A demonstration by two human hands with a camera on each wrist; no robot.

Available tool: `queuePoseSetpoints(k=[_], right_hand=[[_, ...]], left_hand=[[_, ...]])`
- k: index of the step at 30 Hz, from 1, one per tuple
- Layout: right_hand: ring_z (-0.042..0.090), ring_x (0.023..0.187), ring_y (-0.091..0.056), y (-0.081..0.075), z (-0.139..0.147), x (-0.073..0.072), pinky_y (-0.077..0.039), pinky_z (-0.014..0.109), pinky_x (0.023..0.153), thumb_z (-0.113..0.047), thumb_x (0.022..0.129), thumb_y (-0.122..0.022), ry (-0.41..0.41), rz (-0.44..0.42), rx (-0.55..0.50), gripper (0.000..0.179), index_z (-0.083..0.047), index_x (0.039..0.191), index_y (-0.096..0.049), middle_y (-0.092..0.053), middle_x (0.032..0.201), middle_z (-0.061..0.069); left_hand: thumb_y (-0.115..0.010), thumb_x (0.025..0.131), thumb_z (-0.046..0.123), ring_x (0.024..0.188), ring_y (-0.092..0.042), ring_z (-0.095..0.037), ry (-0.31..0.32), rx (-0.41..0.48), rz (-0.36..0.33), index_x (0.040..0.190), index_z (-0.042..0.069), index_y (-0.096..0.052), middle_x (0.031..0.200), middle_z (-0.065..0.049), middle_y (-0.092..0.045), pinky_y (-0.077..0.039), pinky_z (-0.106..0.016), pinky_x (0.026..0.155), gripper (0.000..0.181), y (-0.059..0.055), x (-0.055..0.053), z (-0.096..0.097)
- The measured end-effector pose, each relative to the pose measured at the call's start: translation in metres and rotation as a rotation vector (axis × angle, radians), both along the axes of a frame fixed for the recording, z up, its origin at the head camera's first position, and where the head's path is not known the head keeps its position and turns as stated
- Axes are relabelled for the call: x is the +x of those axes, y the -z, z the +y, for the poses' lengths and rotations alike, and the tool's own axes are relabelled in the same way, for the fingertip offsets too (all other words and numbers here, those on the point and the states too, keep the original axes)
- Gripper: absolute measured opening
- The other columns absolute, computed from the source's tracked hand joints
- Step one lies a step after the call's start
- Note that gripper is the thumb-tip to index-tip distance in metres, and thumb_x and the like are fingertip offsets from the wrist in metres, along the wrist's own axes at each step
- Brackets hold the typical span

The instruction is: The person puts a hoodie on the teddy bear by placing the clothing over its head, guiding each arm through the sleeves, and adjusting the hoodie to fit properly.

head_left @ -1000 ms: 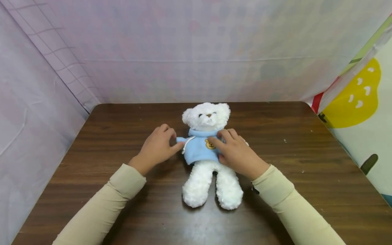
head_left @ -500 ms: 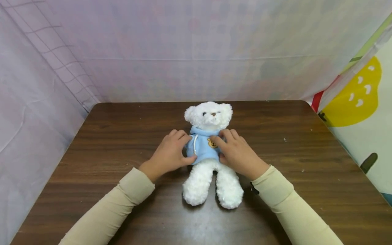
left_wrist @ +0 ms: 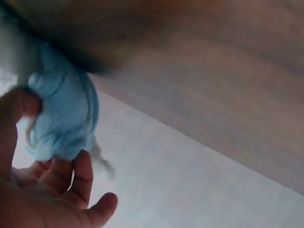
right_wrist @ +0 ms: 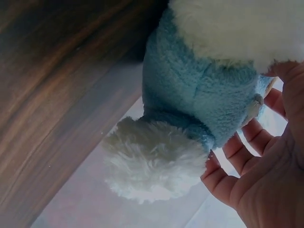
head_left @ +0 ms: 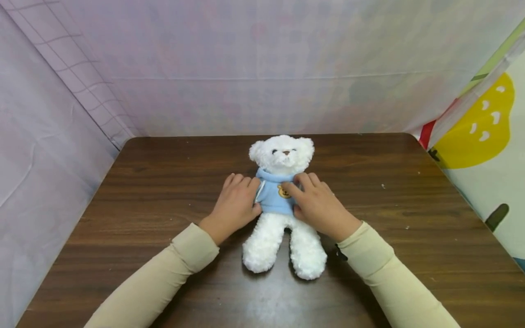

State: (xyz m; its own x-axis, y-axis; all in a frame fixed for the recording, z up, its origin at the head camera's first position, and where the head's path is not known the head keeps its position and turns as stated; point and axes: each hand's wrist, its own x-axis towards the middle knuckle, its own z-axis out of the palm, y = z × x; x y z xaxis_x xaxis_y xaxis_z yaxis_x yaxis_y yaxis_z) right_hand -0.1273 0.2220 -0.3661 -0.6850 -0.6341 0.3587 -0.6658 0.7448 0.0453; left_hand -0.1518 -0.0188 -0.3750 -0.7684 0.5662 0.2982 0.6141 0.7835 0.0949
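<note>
A white plush teddy bear [head_left: 283, 152] lies on its back on the brown table, its head toward the far edge. It wears a blue hoodie [head_left: 274, 199] with a bear-face patch. My left hand [head_left: 235, 201] pinches the hoodie at the bear's side; in the left wrist view, thumb and fingertips meet the blue cloth [left_wrist: 66, 109] from two sides. On the other side my right hand [head_left: 321, 205] grips the hoodie's edge, thumb beside the patch. The right wrist view has a furry paw [right_wrist: 152, 164] sticking out of a sleeve beside the fingers. No paw shows near my left hand.
The brown wooden table [head_left: 164, 164] reaches back to a pale patterned curtain [head_left: 262, 68]. Another cloth with a yellow shape [head_left: 480, 132] hangs at the right. A white cord [left_wrist: 104, 161] dangles from the hoodie by the left fingers.
My left hand has moved right, from the loose blue cloth at the bear's side onto the hoodie's side. The bear's head has shifted slightly right. My right hand has hardly moved.
</note>
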Motion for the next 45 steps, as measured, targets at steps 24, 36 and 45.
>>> queuePoseSetpoints(k=[24, 36, 45], right_hand=[[0.032, 0.092, -0.046, 0.002, 0.006, -0.003, -0.042, 0.039, 0.061, -0.013, 0.085, -0.072, 0.001, -0.008, -0.001, 0.05, -0.006, 0.132, -0.06, -0.048, 0.114, 0.018], [0.032, 0.093, -0.046, 0.004, 0.004, -0.003, -0.042, 0.039, 0.063, -0.014, 0.085, -0.074, -0.003, -0.004, -0.005, 0.05, -0.007, 0.132, -0.06, -0.049, 0.114, 0.017], [0.032, 0.094, -0.046, 0.003, 0.004, -0.003, -0.043, 0.04, 0.064, -0.014, 0.085, -0.073, 0.009, -0.021, -0.004, 0.05, -0.006, 0.133, -0.061, -0.048, 0.115, 0.017]], left_hand=[[-0.068, 0.091, 0.0, 0.1, -0.055, -0.022, 0.344, -0.055, 0.211, 0.092, 0.014, -0.075, 0.1, 0.001, -0.069, -0.047, -0.036, 0.078, 0.016, -0.009, -0.008, -0.024], [-0.076, 0.088, 0.015, 0.077, -0.047, -0.021, 0.233, -0.121, 0.298, 0.077, 0.017, -0.068, 0.074, 0.002, -0.065, -0.033, -0.032, 0.063, 0.013, -0.003, -0.007, -0.016], [-0.074, 0.088, 0.003, 0.084, -0.051, -0.022, 0.219, -0.11, 0.26, 0.086, 0.011, -0.069, 0.083, -0.002, -0.07, -0.037, -0.033, 0.066, 0.01, 0.003, -0.005, -0.011]])
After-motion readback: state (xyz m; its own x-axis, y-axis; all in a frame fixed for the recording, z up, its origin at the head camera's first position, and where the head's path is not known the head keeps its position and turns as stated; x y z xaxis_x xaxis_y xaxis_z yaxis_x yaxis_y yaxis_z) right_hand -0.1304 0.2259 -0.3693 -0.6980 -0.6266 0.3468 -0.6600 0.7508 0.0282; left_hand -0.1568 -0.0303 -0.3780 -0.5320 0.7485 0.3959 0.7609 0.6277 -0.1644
